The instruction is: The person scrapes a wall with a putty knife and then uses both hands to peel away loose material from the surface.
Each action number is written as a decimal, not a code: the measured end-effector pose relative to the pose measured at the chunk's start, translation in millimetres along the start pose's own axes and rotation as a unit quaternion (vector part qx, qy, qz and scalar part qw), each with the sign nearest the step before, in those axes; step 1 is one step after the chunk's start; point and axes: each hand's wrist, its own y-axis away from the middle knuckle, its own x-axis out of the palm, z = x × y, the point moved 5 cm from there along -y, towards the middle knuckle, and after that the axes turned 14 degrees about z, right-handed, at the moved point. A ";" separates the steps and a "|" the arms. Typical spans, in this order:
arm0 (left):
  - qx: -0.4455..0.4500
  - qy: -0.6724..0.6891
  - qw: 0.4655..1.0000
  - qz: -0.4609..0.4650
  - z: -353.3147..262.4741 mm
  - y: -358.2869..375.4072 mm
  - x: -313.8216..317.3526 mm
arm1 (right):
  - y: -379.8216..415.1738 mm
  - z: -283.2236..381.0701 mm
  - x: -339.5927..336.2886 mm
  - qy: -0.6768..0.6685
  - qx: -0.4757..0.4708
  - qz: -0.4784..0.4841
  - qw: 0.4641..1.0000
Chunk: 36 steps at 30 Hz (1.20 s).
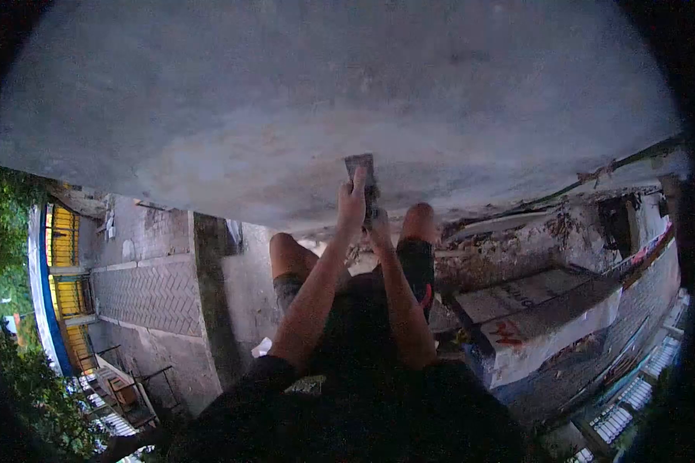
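A dark, flat tool with a broad rectangular end, by its look a scraper, lies against the grey plastered wall in front of me. My left hand is wrapped round it, thumb stretched along its upper part. Lower down, my right hand is closed at the tool's lower end; its fingers are partly hidden and dim. Around the tool the wall shows a paler, patchy band above its rough bottom edge.
My bent knees flank my arms close below the wall. Rightward stands a concrete block with red marks, near crumbling masonry. On the left are a patterned paved strip, a yellow gate and a wooden chair-like frame.
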 end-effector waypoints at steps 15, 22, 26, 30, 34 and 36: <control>-0.032 -0.069 0.997 0.001 6.6 2.7 1.6 | 3.7 -38.0 -15.2 -0.004 0.023 -0.044 0.999; 0.081 -0.120 0.989 -0.034 -0.7 6.7 4.0 | 5.4 22.8 0.8 0.041 0.041 -0.027 0.998; -0.020 -0.081 0.996 -0.006 26.7 -10.4 -10.6 | -3.3 -10.8 -4.1 0.067 0.034 -0.013 0.997; 0.111 -0.238 0.961 -0.083 15.8 9.1 -1.4 | 12.6 -1.1 -4.8 0.089 0.034 -0.051 0.994; -0.009 -0.040 0.999 0.017 21.7 -7.2 -0.2 | 1.9 11.2 -0.7 0.128 -0.040 -0.046 0.990; -0.031 -0.049 0.998 -0.016 11.1 0.1 9.2 | 4.1 -15.9 -8.1 0.160 0.051 -0.022 0.986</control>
